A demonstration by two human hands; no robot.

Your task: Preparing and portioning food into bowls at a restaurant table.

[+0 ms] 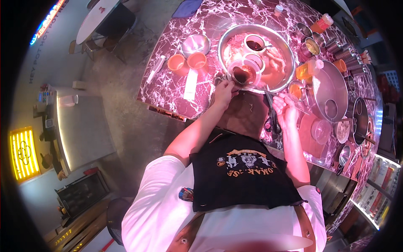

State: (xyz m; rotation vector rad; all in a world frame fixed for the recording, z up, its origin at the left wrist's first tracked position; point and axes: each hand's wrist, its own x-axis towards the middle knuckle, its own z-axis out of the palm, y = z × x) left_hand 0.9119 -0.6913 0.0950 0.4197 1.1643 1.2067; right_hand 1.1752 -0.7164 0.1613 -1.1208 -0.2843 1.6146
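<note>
My left hand [224, 94] grips the near rim of a clear plastic bowl [255, 78] held over a large steel basin [290, 74]. My right hand [286, 110] holds a thin metal ladle [263, 89]; its dark head is inside the bowl, above reddish contents. Pale raw meat [277, 60] in pinkish liquid fills the basin. Within it stand a round container of dark sauce [254, 44] with a spoon and another round container [258, 60], partly hidden by the bowl. A brown board [242, 113] lies below my hands, with black-handled scissors [268, 122] at its right.
Two orange cups [197, 60], a steel bowl [195, 44] and a white slip [190, 85] are on the left of the marbled table. To the right stand a bottle of yellow liquid [304, 71], a small bowl of orange sauce [295, 91], a large steel pan [327, 85] and several metal cups [343, 52].
</note>
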